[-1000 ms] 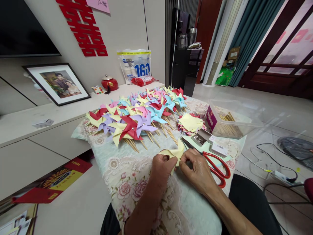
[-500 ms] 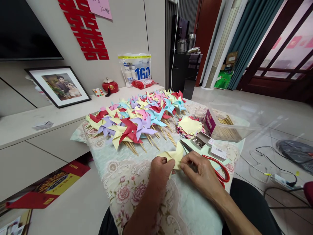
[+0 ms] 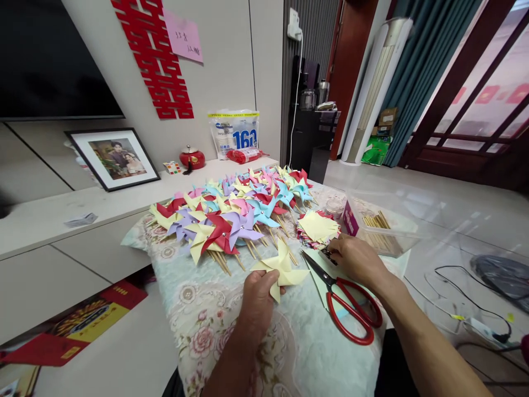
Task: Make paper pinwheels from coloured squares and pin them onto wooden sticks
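Pinched in my left hand (image 3: 259, 292) is a pale yellow paper pinwheel (image 3: 286, 270), its blades folded toward the centre, with no stick on it. My right hand (image 3: 359, 258) has its fingers bent down into a small box of metal pins (image 3: 328, 254), which it mostly covers; whether a pin is between the fingertips is hidden. Red-handled scissors (image 3: 354, 310) lie just below that hand on pale green paper (image 3: 316, 275). Beyond the box is a stack of coloured cut paper (image 3: 317, 227). Many finished pinwheels on sticks (image 3: 235, 218) cover the far left of the table.
A clear plastic tub (image 3: 394, 246) of wooden sticks (image 3: 378, 223) stands at the table's right. Behind the table, a white cabinet (image 3: 37, 212) holds a framed photo (image 3: 115, 157), a red pot (image 3: 193, 159) and a plastic bag (image 3: 235, 129). Cables (image 3: 467, 281) lie on the floor at right.
My right hand has left the yellow paper and moved right and away to the pin box, leaving the scissors on the table. The pinwheel's blades now show folded in, held by my left hand alone.
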{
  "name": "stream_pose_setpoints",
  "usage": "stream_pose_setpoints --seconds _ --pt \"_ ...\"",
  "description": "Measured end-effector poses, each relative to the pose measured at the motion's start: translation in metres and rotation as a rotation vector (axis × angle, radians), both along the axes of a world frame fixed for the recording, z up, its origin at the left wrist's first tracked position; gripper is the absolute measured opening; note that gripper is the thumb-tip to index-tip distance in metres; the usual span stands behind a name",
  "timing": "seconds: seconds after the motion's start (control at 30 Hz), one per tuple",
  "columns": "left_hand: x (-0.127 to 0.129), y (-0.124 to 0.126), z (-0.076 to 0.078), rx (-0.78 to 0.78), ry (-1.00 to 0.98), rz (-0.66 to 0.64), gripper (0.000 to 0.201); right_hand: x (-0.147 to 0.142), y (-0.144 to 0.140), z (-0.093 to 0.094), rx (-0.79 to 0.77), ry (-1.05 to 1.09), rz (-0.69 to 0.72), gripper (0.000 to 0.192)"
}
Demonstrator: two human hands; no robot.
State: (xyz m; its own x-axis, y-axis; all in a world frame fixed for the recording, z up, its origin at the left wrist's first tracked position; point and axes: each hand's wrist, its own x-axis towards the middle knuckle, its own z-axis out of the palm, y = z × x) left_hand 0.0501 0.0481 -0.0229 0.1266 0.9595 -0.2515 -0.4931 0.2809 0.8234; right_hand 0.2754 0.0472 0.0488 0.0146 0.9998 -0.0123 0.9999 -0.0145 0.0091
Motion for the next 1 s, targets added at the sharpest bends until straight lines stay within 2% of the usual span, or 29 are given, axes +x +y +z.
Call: stream_pose_setpoints --seconds 0.3,0.53,0.83,1.0 --pt "0.003 0.006 0.0 0.049 0.01 -0.003 0.024 0.002 0.013 -0.021 -0.06 -0.089 -0.015 0.025" --pt "0.003 0.007 -0.002 0.085 0.045 -0.019 0.026 0.008 0.012 -0.025 -0.054 -0.026 0.016 0.026" --pt "0.001 0.002 -0.002 0.11 0.071 -0.035 0.032 0.007 0.011 -0.028 -0.013 0.071 -0.028 0.024" --pt "0.001 0.0 -0.001 0.126 0.078 -0.067 0.023 0.006 0.012 -0.027 0.035 0.128 -0.06 0.022"
